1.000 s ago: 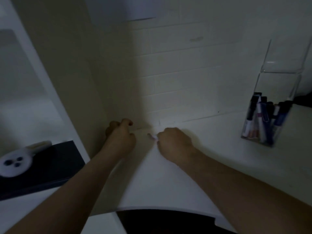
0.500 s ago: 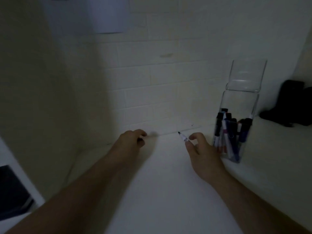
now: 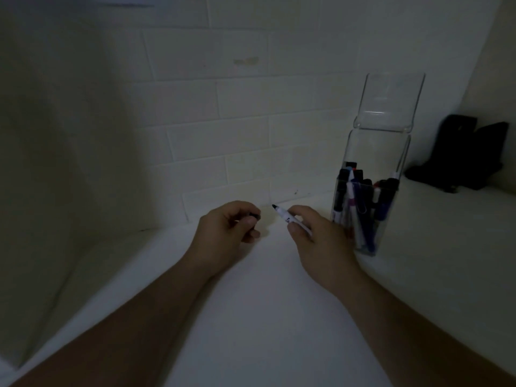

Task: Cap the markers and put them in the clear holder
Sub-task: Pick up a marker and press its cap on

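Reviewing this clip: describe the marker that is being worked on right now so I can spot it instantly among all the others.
Start at the clear holder standing on the white counter against the tiled wall. Just left of it, the right hand pinches a white-barrelled marker. Unlike the markers standing in the holder, it is outside, slanted, with its bare dark tip pointing at the left hand.

Dim light falls on a white tiled brick-pattern wall (image 3: pixel 223 107) behind a smooth white worktop (image 3: pixel 265 317); a dark black object (image 3: pixel 469 157) sits at its far right corner.

Holder (image 3: pixel 371 163) w/ markers (image 3: pixel 354 208) right of both hands, against wall (image 3: pixel 223 121).
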Available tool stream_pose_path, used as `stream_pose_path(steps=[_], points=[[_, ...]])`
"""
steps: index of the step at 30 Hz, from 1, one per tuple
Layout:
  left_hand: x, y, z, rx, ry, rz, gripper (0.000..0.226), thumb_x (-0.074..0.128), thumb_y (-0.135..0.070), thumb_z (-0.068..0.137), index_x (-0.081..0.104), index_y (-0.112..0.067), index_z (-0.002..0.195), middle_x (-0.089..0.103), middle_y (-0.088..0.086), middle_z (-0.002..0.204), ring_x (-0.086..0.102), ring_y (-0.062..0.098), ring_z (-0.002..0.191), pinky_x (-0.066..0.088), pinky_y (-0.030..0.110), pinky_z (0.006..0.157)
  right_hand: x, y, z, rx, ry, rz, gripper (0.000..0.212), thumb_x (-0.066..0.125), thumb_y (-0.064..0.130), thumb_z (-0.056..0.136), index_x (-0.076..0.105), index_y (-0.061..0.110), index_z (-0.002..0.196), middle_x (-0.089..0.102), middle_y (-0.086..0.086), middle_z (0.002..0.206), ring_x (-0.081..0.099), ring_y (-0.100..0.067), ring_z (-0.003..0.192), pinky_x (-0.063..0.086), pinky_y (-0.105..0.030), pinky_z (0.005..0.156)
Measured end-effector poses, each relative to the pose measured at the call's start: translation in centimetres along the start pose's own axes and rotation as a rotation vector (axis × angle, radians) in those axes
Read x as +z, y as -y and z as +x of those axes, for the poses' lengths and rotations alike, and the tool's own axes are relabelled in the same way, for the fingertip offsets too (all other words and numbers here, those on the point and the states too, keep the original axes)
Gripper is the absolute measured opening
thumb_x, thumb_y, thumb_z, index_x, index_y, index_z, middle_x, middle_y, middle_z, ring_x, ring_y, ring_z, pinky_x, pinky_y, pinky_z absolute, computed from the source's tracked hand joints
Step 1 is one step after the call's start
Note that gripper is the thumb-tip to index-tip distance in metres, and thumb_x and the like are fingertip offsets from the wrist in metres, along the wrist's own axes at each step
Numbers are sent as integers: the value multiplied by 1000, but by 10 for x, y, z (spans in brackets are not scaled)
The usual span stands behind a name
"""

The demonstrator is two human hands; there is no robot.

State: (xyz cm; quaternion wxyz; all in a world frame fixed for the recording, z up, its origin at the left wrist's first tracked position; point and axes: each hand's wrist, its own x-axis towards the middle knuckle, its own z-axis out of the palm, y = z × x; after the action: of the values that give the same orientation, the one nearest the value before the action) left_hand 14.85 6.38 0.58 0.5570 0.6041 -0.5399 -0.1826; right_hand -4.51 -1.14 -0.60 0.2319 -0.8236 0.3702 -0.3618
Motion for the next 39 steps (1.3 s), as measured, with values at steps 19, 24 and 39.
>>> stream_pose_path(steps=[19, 24, 39], points=[[8, 4, -1, 225, 67, 467, 23, 81, -15, 80, 76, -26, 100, 74, -13, 96, 63, -5, 91, 39, 0, 80, 1, 2, -2, -169, 125, -262, 21, 51, 28, 102, 70, 27, 111, 53, 7, 88, 49, -11, 81, 31, -13, 61], [9, -3, -5, 154, 78, 351, 20, 79, -16, 82, 76, -26, 99, 72, -20, 90, 64, -12, 90, 42, 1, 78, 2, 0, -6, -215, 56, -259, 23, 48, 43, 101, 66, 33, 94, 59, 10, 82, 57, -12, 80, 43, -32, 65], [24, -15, -15, 72, 102, 112, 43, 53, -55, 94, 46, -35, 132, 72, -14, 98, 67, -1, 92, 50, 27, 81, -23, 48, -7, -138, 101, 158, 20, 38, 36, 106, 58, 33, 107, 66, 6, 85, 57, -6, 70, 43, -27, 63]])
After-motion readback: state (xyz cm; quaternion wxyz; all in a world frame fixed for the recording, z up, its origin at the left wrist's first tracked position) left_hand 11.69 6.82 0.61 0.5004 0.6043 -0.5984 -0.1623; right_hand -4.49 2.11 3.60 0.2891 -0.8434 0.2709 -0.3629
